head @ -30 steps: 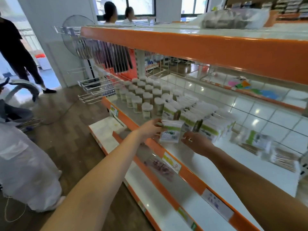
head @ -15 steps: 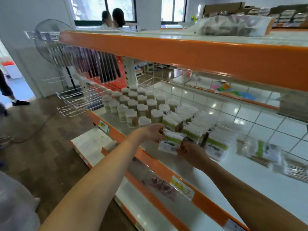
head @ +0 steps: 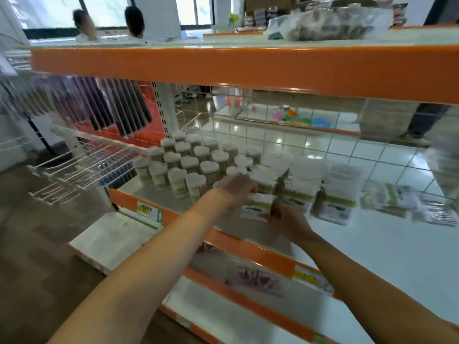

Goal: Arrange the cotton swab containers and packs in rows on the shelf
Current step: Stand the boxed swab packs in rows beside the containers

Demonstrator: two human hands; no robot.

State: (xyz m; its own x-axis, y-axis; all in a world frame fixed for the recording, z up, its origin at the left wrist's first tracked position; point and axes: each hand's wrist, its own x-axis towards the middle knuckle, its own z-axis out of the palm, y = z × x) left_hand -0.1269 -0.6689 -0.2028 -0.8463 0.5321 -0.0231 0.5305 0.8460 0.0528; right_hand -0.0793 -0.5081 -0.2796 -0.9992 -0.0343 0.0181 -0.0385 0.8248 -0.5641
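Here both hands are meeting on one rectangular cotton swab pack (head: 258, 209), a clear plastic box with a green band and white label, at the front of the white shelf (head: 387, 256). The left hand (head: 236, 192) is curling its fingers over the pack's top left edge, and the right hand (head: 288, 219) is pinching its lower right corner, so the two are sitting close together with the pack clamped between them. The picture is blurring with motion, so the finer finger placement is hard to read.

Just behind the pack, more packs of the same kind (head: 320, 189) are standing upright in rows. To their left, cylindrical cotton swab containers (head: 188, 162) with white lids and tan contents are standing in a tight grid. To the right, flat plastic bags of swabs (head: 395, 199) are lying loose on the smooth, glossy shelf surface.

The shelf is carrying an orange front lip (head: 250, 249) with price labels, and an orange-edged shelf (head: 248, 68) is running overhead. A white wire grid (head: 347, 155) is forming the back, showing tiled floor beyond. White wire hooks (head: 69, 170) are jutting out at the left over a dark wood-patterned floor (head: 32, 244), and two people (head: 109, 23) are standing near windows in the background.
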